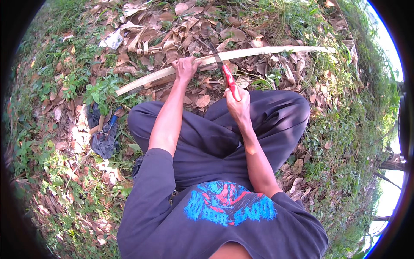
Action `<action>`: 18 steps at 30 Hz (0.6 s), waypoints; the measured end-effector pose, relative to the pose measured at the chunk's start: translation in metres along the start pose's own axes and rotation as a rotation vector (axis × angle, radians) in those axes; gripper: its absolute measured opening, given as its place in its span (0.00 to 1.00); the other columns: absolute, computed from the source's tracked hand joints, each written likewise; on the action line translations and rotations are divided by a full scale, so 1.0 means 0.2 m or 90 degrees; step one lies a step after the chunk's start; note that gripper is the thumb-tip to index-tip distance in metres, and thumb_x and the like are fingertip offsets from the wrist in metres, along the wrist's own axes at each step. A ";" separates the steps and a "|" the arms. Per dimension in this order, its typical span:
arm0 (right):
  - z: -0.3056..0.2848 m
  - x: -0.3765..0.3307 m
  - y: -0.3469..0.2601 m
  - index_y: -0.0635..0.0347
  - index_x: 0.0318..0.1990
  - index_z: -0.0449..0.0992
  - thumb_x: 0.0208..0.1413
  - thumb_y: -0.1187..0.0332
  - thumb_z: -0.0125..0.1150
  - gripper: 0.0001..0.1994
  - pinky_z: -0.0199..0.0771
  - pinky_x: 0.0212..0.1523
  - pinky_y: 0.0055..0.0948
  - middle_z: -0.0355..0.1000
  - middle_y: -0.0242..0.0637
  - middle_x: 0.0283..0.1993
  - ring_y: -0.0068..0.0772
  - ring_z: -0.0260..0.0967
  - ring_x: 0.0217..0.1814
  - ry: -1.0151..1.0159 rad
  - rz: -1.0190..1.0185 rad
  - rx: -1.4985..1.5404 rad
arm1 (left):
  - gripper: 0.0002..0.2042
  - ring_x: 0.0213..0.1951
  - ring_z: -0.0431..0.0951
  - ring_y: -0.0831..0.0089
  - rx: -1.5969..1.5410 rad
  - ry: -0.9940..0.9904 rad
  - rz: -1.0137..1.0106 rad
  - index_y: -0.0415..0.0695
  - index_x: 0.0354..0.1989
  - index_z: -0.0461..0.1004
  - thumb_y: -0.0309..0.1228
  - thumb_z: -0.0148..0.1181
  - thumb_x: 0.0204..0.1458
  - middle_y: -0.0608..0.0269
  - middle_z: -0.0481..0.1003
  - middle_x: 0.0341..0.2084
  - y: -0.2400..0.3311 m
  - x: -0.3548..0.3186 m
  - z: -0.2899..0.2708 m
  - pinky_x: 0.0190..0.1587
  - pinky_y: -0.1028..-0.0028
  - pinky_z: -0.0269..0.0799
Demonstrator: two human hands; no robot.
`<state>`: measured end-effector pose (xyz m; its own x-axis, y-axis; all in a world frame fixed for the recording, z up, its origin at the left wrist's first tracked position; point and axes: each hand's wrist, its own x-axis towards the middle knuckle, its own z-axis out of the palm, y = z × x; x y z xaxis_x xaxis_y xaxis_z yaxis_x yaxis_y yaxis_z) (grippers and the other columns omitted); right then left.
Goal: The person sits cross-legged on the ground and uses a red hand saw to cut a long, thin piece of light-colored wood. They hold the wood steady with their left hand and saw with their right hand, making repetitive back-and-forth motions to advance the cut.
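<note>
A long pale wooden strip (pixel 267 50) lies crosswise in front of my folded legs, looking bowed in this wide view. My left hand (pixel 186 68) is closed around it, left of its middle. In my right hand (pixel 238 101) is the red handle of a saw (pixel 230 80). Its narrow dark blade points away from me and crosses the strip a little to the right of my left hand. Whether the teeth are in the wood cannot be made out. A browner length of wood (pixel 166 80) shows beneath the strip near my left wrist.
Dry brown leaves (pixel 202 101) and green weeds cover the ground. By my left knee, a dark plastic bag (pixel 105 144) lies with a blue-handled tool (pixel 113 120) and a wooden handle (pixel 101 122). A whitish scrap (pixel 113 40) lies far left.
</note>
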<state>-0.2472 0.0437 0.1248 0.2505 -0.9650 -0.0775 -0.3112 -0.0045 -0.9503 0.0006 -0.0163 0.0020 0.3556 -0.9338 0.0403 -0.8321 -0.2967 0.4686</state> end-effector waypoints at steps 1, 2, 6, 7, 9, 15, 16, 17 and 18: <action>0.03 -0.03 0.00 0.66 0.26 0.74 0.56 0.71 0.55 0.09 0.63 0.24 0.25 0.67 0.30 0.18 0.19 0.63 0.21 0.010 -0.008 -0.010 | 0.19 0.46 0.77 0.58 -0.014 -0.010 -0.007 0.51 0.43 0.81 0.51 0.65 0.51 0.61 0.82 0.38 0.01 0.01 0.00 0.53 0.52 0.56; 0.05 -0.08 0.00 0.66 0.26 0.74 0.56 0.71 0.55 0.09 0.64 0.25 0.26 0.68 0.31 0.18 0.20 0.64 0.21 0.020 -0.015 -0.021 | 0.19 0.46 0.77 0.59 -0.028 -0.020 -0.014 0.51 0.43 0.81 0.50 0.65 0.51 0.61 0.82 0.38 0.01 0.02 0.00 0.53 0.53 0.56; 0.04 -0.23 -0.14 0.67 0.25 0.74 0.56 0.72 0.55 0.10 0.64 0.24 0.26 0.67 0.33 0.17 0.20 0.63 0.20 0.004 0.011 -0.034 | 0.17 0.50 0.74 0.61 -0.007 0.067 0.014 0.51 0.42 0.82 0.50 0.64 0.52 0.62 0.82 0.37 -0.03 0.01 0.04 0.54 0.54 0.54; 0.04 -0.22 -0.12 0.67 0.24 0.71 0.56 0.72 0.56 0.10 0.63 0.23 0.28 0.65 0.37 0.16 0.23 0.60 0.18 0.019 -0.009 -0.024 | 0.17 0.50 0.73 0.61 -0.012 0.073 0.010 0.51 0.42 0.82 0.50 0.64 0.52 0.62 0.82 0.37 -0.04 0.00 0.06 0.54 0.54 0.53; 0.04 -0.12 -0.04 0.68 0.22 0.67 0.54 0.73 0.57 0.11 0.61 0.21 0.34 0.61 0.44 0.14 0.28 0.56 0.15 0.058 -0.042 -0.004 | 0.17 0.50 0.70 0.62 -0.029 0.047 0.004 0.51 0.41 0.83 0.50 0.64 0.52 0.61 0.82 0.36 -0.01 0.00 0.04 0.55 0.54 0.53; 0.13 0.08 -0.02 0.68 0.23 0.69 0.53 0.72 0.57 0.10 0.62 0.22 0.35 0.62 0.43 0.15 0.27 0.58 0.17 0.065 -0.029 -0.026 | 0.17 0.47 0.70 0.62 -0.044 0.031 0.002 0.51 0.42 0.83 0.49 0.64 0.53 0.63 0.82 0.37 -0.04 0.01 0.04 0.53 0.55 0.54; 0.12 0.05 -0.03 0.68 0.23 0.69 0.53 0.72 0.57 0.10 0.62 0.22 0.34 0.62 0.42 0.15 0.27 0.57 0.17 0.069 -0.024 -0.020 | 0.17 0.47 0.71 0.62 -0.056 0.030 0.002 0.52 0.42 0.83 0.49 0.64 0.52 0.63 0.82 0.37 -0.03 0.02 0.03 0.53 0.55 0.54; 0.10 0.00 -0.04 0.68 0.23 0.69 0.53 0.72 0.57 0.10 0.62 0.22 0.34 0.62 0.42 0.15 0.26 0.57 0.17 0.073 -0.019 -0.015 | 0.17 0.47 0.71 0.62 -0.054 0.024 0.013 0.52 0.41 0.83 0.49 0.63 0.53 0.63 0.82 0.37 -0.02 -0.01 0.03 0.53 0.55 0.55; 0.09 -0.04 -0.05 0.68 0.23 0.69 0.53 0.72 0.57 0.10 0.62 0.22 0.34 0.62 0.41 0.15 0.25 0.57 0.17 0.073 -0.014 -0.004 | 0.16 0.47 0.71 0.62 -0.043 0.042 0.014 0.51 0.41 0.83 0.49 0.63 0.53 0.63 0.82 0.37 -0.03 0.01 0.02 0.53 0.55 0.55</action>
<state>-0.2296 0.0569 0.1298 0.1504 -0.9884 -0.0208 -0.3131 -0.0277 -0.9493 0.0041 -0.0180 -0.0043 0.3676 -0.9236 0.1084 -0.8098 -0.2607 0.5256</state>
